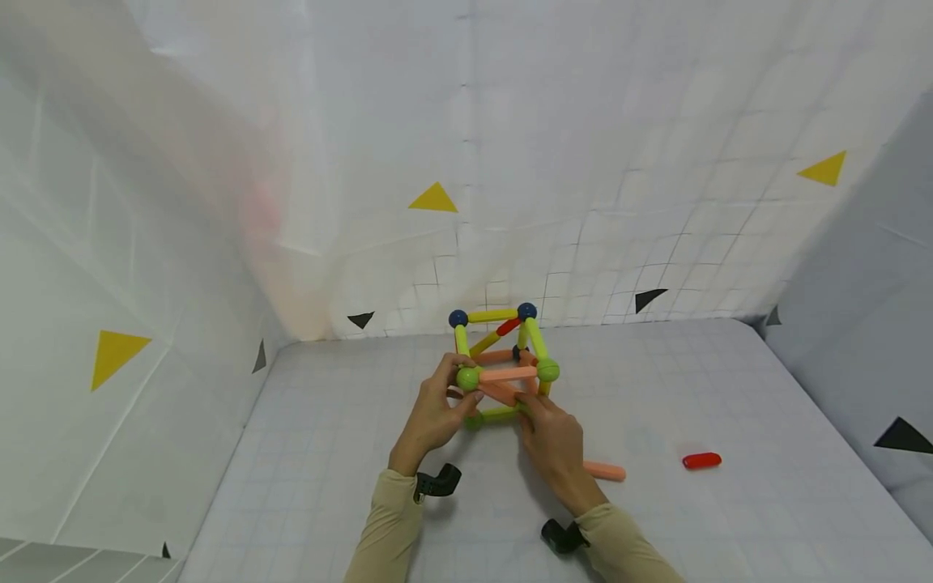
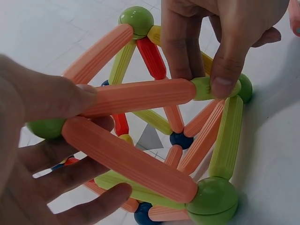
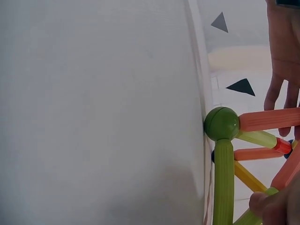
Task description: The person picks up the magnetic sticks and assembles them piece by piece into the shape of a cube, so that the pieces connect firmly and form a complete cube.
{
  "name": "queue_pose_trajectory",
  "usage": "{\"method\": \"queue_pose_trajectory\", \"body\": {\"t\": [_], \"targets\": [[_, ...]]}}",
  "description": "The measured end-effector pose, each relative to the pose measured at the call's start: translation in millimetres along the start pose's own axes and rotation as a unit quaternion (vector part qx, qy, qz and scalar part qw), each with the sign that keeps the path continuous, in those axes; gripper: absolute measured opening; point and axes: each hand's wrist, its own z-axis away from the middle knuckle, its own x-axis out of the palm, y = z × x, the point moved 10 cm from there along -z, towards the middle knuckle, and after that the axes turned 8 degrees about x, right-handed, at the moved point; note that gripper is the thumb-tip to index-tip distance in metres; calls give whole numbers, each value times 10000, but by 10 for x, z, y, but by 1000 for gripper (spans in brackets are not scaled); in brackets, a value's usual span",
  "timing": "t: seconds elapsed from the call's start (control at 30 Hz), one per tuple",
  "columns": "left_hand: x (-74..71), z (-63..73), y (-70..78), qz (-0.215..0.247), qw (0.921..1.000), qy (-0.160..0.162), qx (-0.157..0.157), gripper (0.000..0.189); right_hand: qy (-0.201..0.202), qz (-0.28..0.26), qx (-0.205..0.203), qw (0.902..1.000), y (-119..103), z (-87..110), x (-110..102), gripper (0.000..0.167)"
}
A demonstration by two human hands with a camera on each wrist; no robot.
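Before me on the white table stands a box-like frame of magnetic building sticks and balls, its front green ball (image 1: 468, 378) beside my left hand (image 1: 430, 414). The left thumb and fingers pinch a diagonal orange stick (image 2: 140, 97) near the left green ball (image 2: 45, 127); the other fingers spread behind it. My right hand (image 1: 554, 441) pinches a short light green piece (image 2: 202, 89) at that diagonal's other end, close to the lower green ball (image 2: 245, 88). Dark blue balls (image 1: 527, 311) mark the far corners. Whether the green piece touches the ball is hidden by the right thumb.
A loose orange stick (image 1: 605, 470) lies right of my right hand, partly covered by it. Farther right is a short red piece (image 1: 702, 461). Black wrist devices (image 1: 437, 481) sit under both forearms. White walls with yellow triangles (image 1: 435, 198) enclose the table.
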Motion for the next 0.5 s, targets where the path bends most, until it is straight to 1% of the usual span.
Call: {"method": "queue_pose_trajectory", "body": {"t": [0.23, 0.5], "targets": [[8, 12, -31, 56, 9999, -33, -125, 45, -36, -10, 52, 10000, 5, -29, 47, 33], [-2, 2, -2, -107, 9999, -15, 62, 45, 65, -103, -121, 9999, -25, -51, 67, 38]]}}
